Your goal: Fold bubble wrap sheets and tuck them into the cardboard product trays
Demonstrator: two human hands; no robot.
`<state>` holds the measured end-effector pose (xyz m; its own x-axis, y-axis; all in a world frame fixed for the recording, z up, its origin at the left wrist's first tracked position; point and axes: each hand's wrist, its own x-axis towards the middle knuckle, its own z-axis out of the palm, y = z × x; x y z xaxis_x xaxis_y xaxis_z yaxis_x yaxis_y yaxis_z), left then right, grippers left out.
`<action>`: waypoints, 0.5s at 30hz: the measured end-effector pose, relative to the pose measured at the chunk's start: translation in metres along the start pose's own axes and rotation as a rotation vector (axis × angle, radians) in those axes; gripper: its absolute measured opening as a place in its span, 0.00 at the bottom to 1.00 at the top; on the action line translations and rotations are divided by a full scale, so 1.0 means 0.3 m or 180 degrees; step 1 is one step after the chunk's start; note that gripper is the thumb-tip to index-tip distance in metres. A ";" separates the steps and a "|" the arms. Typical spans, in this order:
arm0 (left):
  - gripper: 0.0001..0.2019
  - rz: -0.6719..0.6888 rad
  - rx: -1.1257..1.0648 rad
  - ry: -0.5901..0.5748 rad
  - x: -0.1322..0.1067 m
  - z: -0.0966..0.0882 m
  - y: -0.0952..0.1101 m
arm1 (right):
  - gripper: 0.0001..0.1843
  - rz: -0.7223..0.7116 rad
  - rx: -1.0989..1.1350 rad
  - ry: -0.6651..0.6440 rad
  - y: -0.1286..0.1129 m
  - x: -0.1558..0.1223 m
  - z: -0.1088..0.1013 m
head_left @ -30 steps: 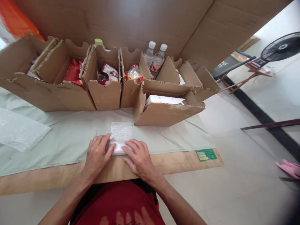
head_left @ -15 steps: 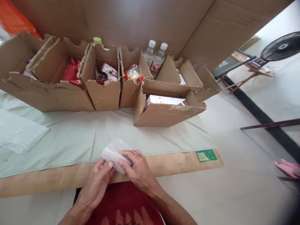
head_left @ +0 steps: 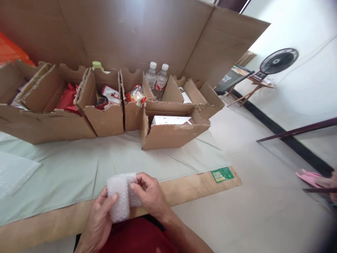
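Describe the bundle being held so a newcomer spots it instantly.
Find the row of cardboard boxes on the pale green cloth, then drop to the near edge. The left hand and right hand grip a small white bubble-wrap roll, unlike the flat sheet far left.

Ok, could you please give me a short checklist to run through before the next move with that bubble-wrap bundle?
1. Grip on both sides: ok. The left hand and right hand both clasp the bubble-wrap bundle.
2. Bundle lifted off the table: ok, it is held up at the near edge.
3. Wrap closed all round: cannot tell, since fingers cover part of it.
4. What is inside: cannot tell.
5. Room in the front box: cannot tell. A white packet already lies in it.
6. Spare bubble-wrap sheet at hand: ok, it lies on the cloth to the left.
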<state>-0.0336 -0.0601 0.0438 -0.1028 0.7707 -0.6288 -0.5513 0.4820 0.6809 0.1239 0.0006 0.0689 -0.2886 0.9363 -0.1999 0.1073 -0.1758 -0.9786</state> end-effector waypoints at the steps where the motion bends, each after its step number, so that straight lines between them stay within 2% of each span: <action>1: 0.38 0.0036 0.0167 0.0075 0.007 0.000 0.002 | 0.10 -0.0044 -0.0047 -0.0015 -0.007 -0.013 0.002; 3: 0.34 0.0262 0.0691 0.0261 0.015 0.004 0.014 | 0.14 -0.0053 -0.0008 -0.0188 -0.023 -0.030 -0.014; 6: 0.25 0.1010 0.1702 0.0384 0.013 0.021 0.041 | 0.33 0.0104 -0.0101 -0.0480 -0.048 -0.023 -0.077; 7: 0.21 0.1266 0.1998 0.0325 0.012 0.030 0.049 | 0.35 0.0148 -0.0208 -0.0585 -0.054 -0.014 -0.102; 9: 0.14 0.1619 0.2455 0.0050 0.011 0.054 0.061 | 0.29 0.0144 -0.0459 -0.0779 -0.061 0.005 -0.150; 11: 0.09 0.1711 0.2737 -0.0418 0.013 0.080 0.066 | 0.17 0.0098 -0.0698 -0.0864 -0.063 0.017 -0.187; 13: 0.06 0.1588 0.2799 -0.0793 0.015 0.106 0.069 | 0.11 0.0102 -0.0889 -0.0899 -0.074 0.016 -0.219; 15: 0.10 0.1340 0.2555 -0.0985 0.016 0.127 0.073 | 0.09 0.0067 -0.1038 -0.0921 -0.111 0.003 -0.258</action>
<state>-0.0146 -0.0302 0.0699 0.1238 0.9665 -0.2249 0.2246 0.1934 0.9551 0.1935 0.0309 0.1052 -0.5330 0.8016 -0.2708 0.3976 -0.0453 -0.9164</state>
